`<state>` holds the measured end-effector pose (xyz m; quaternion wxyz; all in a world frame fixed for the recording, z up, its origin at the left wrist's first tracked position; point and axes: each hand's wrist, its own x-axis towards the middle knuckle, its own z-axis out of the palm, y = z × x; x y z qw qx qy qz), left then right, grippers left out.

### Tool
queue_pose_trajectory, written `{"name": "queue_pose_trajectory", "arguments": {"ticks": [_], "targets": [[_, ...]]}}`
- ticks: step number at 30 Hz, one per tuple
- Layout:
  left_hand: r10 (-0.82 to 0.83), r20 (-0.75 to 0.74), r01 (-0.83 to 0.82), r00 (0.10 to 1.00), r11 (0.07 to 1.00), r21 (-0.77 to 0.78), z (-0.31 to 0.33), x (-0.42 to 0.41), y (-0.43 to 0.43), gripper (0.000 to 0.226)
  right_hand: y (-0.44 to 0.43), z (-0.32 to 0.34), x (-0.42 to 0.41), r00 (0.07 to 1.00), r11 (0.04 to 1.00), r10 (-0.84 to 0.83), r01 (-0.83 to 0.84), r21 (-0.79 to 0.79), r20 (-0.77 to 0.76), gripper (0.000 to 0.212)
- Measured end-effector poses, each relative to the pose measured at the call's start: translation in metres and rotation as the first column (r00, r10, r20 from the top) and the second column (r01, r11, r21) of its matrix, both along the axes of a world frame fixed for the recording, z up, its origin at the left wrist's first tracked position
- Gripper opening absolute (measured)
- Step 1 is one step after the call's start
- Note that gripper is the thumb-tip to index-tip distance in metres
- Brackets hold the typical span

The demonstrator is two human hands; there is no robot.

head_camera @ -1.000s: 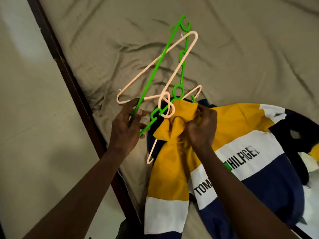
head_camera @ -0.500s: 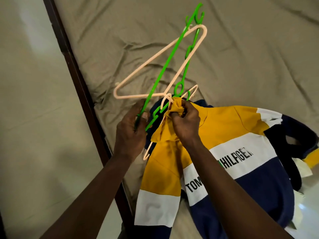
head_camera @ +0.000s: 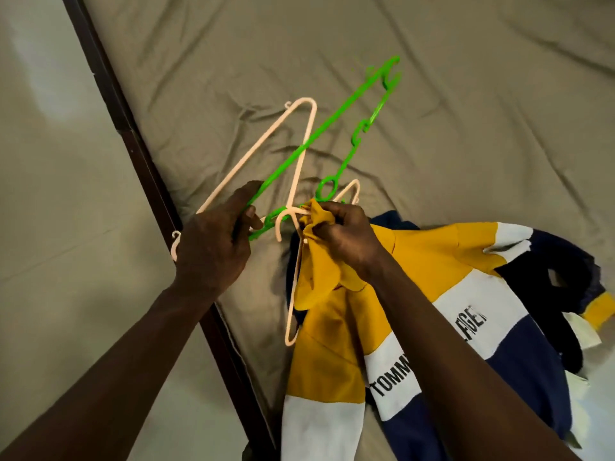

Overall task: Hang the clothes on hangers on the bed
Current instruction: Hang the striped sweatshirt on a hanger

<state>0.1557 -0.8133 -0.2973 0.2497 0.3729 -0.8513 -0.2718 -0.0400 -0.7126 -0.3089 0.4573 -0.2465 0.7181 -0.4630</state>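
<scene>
Now we grip the green hanger (head_camera: pixel 319 138) in our left hand (head_camera: pixel 213 241) at mid-frame, while our right hand (head_camera: pixel 346 237), just beside it, pinches the collar of the shirt (head_camera: pixel 432 261) lying lower right on the bed (head_camera: pixel 466 94), and the peach hanger (head_camera: pixel 293 294) runs down-frame between them.

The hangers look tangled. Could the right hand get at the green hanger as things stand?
Probably, once freed: the green hanger lies just beyond the right hand with nothing between, but that hand now pinches the shirt collar.
</scene>
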Motion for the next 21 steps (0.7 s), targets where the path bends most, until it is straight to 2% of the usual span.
{"name": "queue_pose_trajectory", "arguments": {"ticks": [1, 3, 6, 8, 11, 13, 15, 17, 19, 21], "targets": [[-0.033, 0.051, 0.037, 0.998, 0.997, -0.074, 0.001, 0.000, -0.007, 0.046, -0.007, -0.004, 0.001, 0.998, 1.000, -0.016, 0.016, 0.010, -0.053, 0.022], [-0.077, 0.097, 0.089, 0.992, 0.988, -0.123, 0.000, -0.001, -0.016, 0.048, -0.017, -0.011, 0.006, 0.984, 0.987, -0.150, 0.154, 0.039, -0.094, 0.021], [-0.117, 0.030, 0.117, 0.993, 0.993, 0.004, -0.004, 0.005, -0.022, 0.051, -0.028, -0.023, 0.011, 0.940, 0.939, -0.340, 0.337, 0.061, 0.042, 0.017], [-0.068, 0.008, 0.067, 0.998, 0.993, 0.099, -0.008, 0.010, -0.020, 0.048, -0.026, -0.028, 0.014, 0.909, 0.911, -0.410, 0.406, 0.066, 0.075, 0.015], [0.083, -0.020, -0.079, 0.996, 0.988, 0.136, -0.019, 0.019, -0.015, 0.044, -0.014, -0.040, 0.020, 0.879, 0.875, -0.468, 0.475, 0.090, -0.086, 0.024], [0.177, -0.106, -0.151, 0.978, 0.965, 0.215, -0.026, 0.024, -0.009, 0.043, -0.004, -0.047, 0.025, 0.850, 0.846, -0.500, 0.520, 0.116, -0.166, 0.026], [0.259, -0.211, -0.162, 0.943, 0.907, 0.390, -0.035, 0.027, -0.005, 0.039, 0.006, -0.053, 0.028, 0.865, 0.849, -0.441, 0.489, 0.202, -0.239, 0.024], [0.337, -0.251, -0.168, 0.907, 0.837, 0.520, -0.038, 0.027, -0.005, 0.037, 0.014, -0.050, 0.031, 0.921, 0.873, -0.267, 0.356, 0.333, -0.286, 0.020], [0.400, -0.258, -0.168, 0.880, 0.769, 0.617, -0.036, 0.025, -0.005, 0.035, 0.016, -0.046, 0.036, 0.943, 0.871, -0.075, 0.220, 0.440, -0.324, 0.028], [0.450, -0.255, -0.155, 0.856, 0.693, 0.704, -0.028, 0.019, -0.006, 0.033, 0.017, -0.038, 0.043, 0.889, 0.904, -0.064, 0.244, 0.351, -0.453, 0.028]]}}
